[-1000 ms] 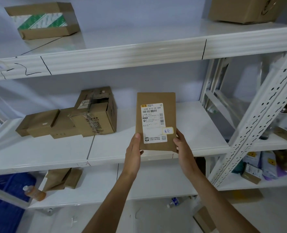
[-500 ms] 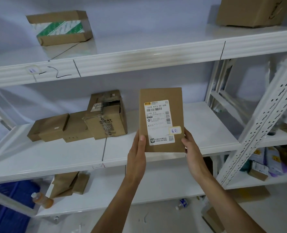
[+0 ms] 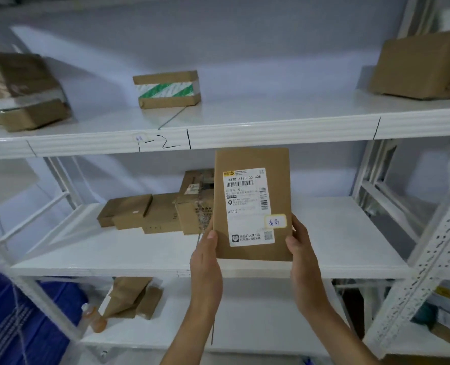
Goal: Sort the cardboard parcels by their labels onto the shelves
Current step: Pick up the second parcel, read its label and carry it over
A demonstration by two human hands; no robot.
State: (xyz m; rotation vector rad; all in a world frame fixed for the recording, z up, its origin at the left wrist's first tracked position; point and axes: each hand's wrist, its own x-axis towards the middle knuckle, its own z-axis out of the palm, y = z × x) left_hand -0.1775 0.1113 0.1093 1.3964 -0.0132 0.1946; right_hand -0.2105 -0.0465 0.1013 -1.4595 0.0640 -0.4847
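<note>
I hold a flat brown cardboard parcel [image 3: 253,159] upright in front of the white shelves, its white shipping label and a small handwritten sticker facing me. My left hand [image 3: 205,262] grips its lower left edge, my right hand [image 3: 301,256] its lower right edge. The upper shelf [image 3: 271,130] carries a box with green-striped tape [image 3: 167,88], a brown box at far left [image 3: 30,93] and a large box at the right [image 3: 421,67]. Several brown parcels [image 3: 150,214] lie on the middle shelf [image 3: 337,248], partly hidden behind the held parcel.
The upper shelf's front edge bears handwritten marks "1-2" [image 3: 156,143] and black divider lines. Folded cardboard [image 3: 131,296] and an orange bottle [image 3: 93,318] sit on the bottom shelf. A blue crate [image 3: 13,325] stands lower left. A perforated white upright [image 3: 429,259] rises at right.
My view has swung up and to the left, so the upper shelf and its boxes now show fully. Both hands keep holding the parcel, raised slightly toward the upper shelf edge.
</note>
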